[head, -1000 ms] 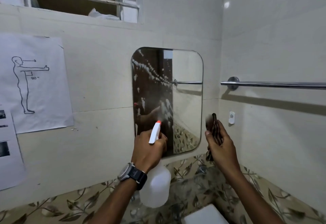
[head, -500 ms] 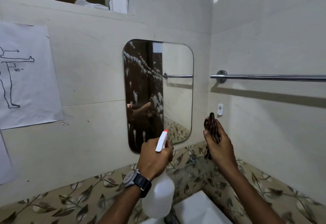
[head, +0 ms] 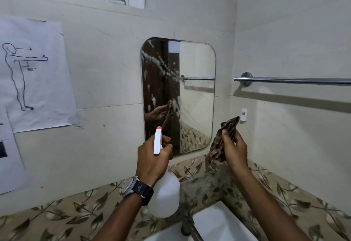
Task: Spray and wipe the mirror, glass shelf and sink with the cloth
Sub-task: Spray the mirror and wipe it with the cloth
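Observation:
A rounded rectangular mirror hangs on the cream tiled wall, streaked with white foam spray across its upper left and middle. My left hand, with a dark watch on the wrist, grips a white spray bottle whose orange-tipped nozzle points at the mirror's lower left. My right hand holds a brown patterned cloth bunched upright, just right of the mirror's lower corner and apart from the glass. A white sink shows at the bottom edge with a grey tap. No glass shelf is in view.
A chrome towel rail runs along the right wall at mirror height. A small white wall fitting sits below it. Paper sheets with a figure drawing are taped to the left wall. Leaf-patterned tiles border the sink.
The view has shifted, so the mirror sits higher and more of the sink shows. My left hand lowered the bottle slightly. My right hand kept the cloth raised beside the mirror.

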The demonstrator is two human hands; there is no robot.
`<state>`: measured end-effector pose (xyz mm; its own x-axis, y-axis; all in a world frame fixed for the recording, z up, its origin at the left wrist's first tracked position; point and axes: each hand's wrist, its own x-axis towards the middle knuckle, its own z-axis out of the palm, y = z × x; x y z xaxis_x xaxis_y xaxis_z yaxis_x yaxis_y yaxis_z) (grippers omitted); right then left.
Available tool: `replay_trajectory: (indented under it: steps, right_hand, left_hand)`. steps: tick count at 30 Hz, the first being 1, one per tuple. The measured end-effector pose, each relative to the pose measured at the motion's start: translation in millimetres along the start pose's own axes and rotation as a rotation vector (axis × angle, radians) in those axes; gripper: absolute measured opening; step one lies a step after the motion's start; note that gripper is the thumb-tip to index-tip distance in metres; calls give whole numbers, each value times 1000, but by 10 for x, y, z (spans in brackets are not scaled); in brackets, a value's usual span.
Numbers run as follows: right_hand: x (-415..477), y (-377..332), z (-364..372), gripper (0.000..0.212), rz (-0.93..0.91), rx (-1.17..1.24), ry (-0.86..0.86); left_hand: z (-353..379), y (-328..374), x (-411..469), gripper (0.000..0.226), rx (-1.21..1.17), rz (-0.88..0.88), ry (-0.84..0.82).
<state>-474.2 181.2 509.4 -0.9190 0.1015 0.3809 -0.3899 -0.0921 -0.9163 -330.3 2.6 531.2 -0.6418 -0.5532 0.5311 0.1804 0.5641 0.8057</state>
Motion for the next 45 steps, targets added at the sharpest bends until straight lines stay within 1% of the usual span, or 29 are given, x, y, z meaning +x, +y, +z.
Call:
replay_trajectory:
  steps: [4, 6, 8, 10, 13, 14, 15, 16, 18, 19, 21, 23, 26, 30, 34, 36, 38, 41, 43, 45]
  right_hand:
    - [380, -257, 560, 36, -42, 65, 97]
    - [632, -392, 914, 38, -77, 54, 84]
    - [797, -606, 1293, 41, -162, 60, 44]
    - [885, -889, 1633, 43, -313, 33, 18]
    - [956, -1197, 2074, 46, -598, -100, 46]
    - [974, -1276, 2211, 47, -691, -143, 62]
    - [998, -1331, 2348, 49, -754, -208, 75]
    - [1006, -1400, 2479, 50, -804, -292, 90]
    - [986, -1497, 2686, 54, -816, -487, 87]
    - [957, -1503, 2760, 59, -796, -572, 48]
    - [938, -1426, 2845, 68, -789, -657, -7]
    - [963, -1371, 2838, 67, -829, -696, 16]
    - [974, -1405, 2785, 63, -835, -742, 27]
    - [1000, -1438, 2754, 64, -992, -924, 172]
    - [1076, -1489, 2766, 65, -1073, -1061, 278]
    - [1146, -1521, 2766, 65, -1137, -1070, 288]
    - [1237, -1490, 2764, 66, -1181, -1025, 269]
    - [1317, -1318, 2803, 74, -1166, -855, 181]
    - [1323, -1226, 2842, 74, -1154, -751, 113]
    - [1325, -1186, 2849, 70, -1177, -711, 97]
  left_hand:
    - [-228, 102, 257, 34, 60, 34, 67]
    - [-334, 162, 401, 30, 100, 54, 104]
    - [-434, 217, 554, 21, 116, 56, 164]
    - [-544, 251, 683, 18, 115, 44, 209]
    - [-695, 289, 825, 6, 91, 22, 257]
    - [-742, 294, 855, 5, 77, 16, 269]
    - [-784, 304, 862, 10, 71, 6, 278]
    - [-823, 302, 880, 13, 69, 5, 287]
    - [-888, 282, 911, 13, 75, -5, 304]
    - [-916, 270, 921, 13, 80, -14, 307]
    - [-957, 240, 926, 16, 91, -30, 316]
    - [-964, 225, 944, 18, 94, -43, 328]
    - [-928, 243, 1005, 18, 105, -54, 310]
    - [-856, 320, 1118, 22, 122, -48, 278]
    - [-808, 374, 1189, 21, 109, -32, 269]
    - [-797, 375, 1202, 17, 97, -24, 260]
    - [-785, 368, 1210, 17, 95, -23, 248]
    - [-784, 359, 1201, 19, 86, -27, 254]
    - [-784, 353, 1206, 20, 92, -32, 255]
    - [-766, 378, 1233, 21, 101, -35, 252]
